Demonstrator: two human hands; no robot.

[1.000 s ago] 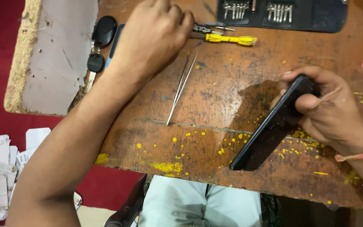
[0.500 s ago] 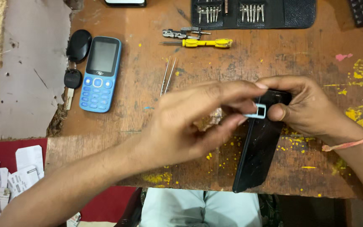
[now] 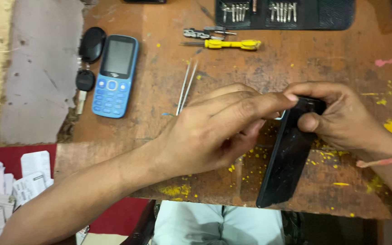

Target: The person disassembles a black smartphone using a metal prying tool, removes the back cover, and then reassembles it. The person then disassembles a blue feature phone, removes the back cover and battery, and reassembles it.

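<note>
Smartphone (image 3: 286, 159) sits between left hand (image 3: 209, 136) and right hand (image 3: 336, 118).

Left hand (image 3: 214, 136) hides smartphone (image 3: 286, 159) top corner; bit case (image 3: 286, 13) cut by top edge.

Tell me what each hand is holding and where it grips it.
The right hand grips the black slab-shaped smartphone at its top end. The left hand pinches at that same top edge with its fingertips; what it holds there is too small to tell.
</note>
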